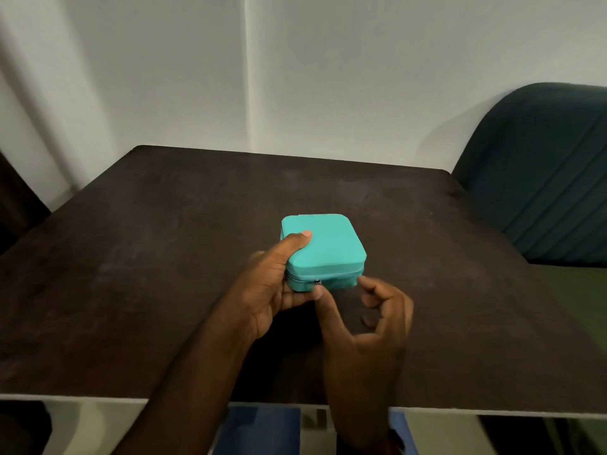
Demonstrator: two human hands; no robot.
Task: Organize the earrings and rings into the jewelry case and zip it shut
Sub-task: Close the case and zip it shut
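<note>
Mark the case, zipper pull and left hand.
case (pixel 328 241), head view, top of lid
zipper pull (pixel 317 282), head view, metal slider
left hand (pixel 267 290), head view, middle of hand

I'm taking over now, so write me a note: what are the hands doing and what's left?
Left hand grips the teal jewelry case on the table, thumb on its lid.
Right hand holds nothing; its thumb is by the zipper pull.
Done: lid down, no loose jewelry in view.
Left: pull the zip fully shut, if it isn't already.
</note>
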